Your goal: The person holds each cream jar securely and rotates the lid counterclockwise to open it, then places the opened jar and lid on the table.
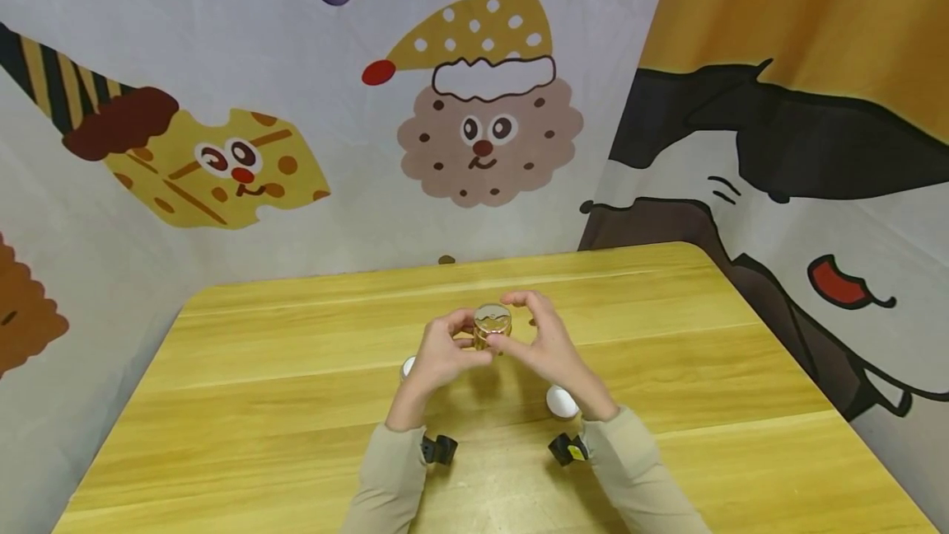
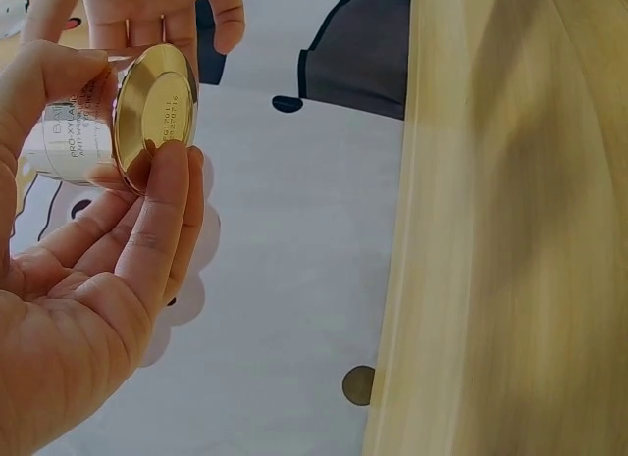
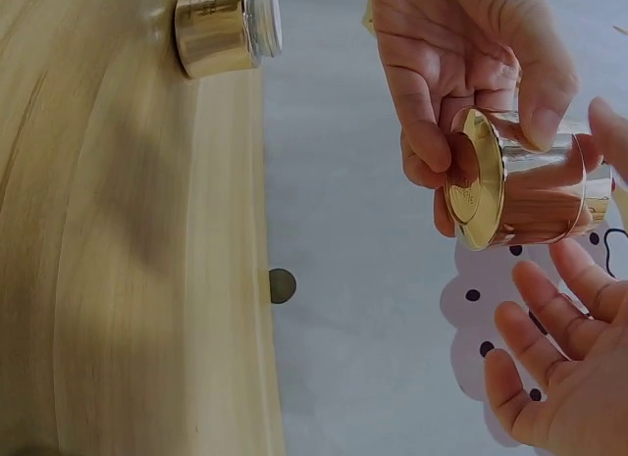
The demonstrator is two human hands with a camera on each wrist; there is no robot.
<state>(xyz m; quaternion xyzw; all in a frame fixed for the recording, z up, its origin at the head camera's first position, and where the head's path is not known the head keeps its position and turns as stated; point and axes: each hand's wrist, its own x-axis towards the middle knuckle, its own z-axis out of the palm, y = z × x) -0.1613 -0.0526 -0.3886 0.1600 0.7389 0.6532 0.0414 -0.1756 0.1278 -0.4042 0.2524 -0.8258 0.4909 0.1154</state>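
A shiny gold cream jar (image 1: pixel 493 326) is held above the table, its mirror-like top visible in the head view. My left hand (image 1: pixel 445 348) grips it, with the thumb on its side and fingers at the gold base (image 2: pixel 152 108). That base carries a stamped code, and small print runs along the side. On the other side, my right hand (image 1: pixel 544 340) touches the jar with its thumb. The right hand's remaining fingers (image 3: pixel 535 329) are spread and loosely extended beside the jar, apart from it.
Two white-topped round items rest on the wooden table (image 1: pixel 296 435): one (image 1: pixel 562 402) near the right wrist, another (image 1: pixel 408 366) partly behind the left hand. The right wrist view shows a second gold jar (image 3: pixel 221 29) with printed text. A cartoon-printed cloth (image 1: pixel 356 229) hangs behind the table.
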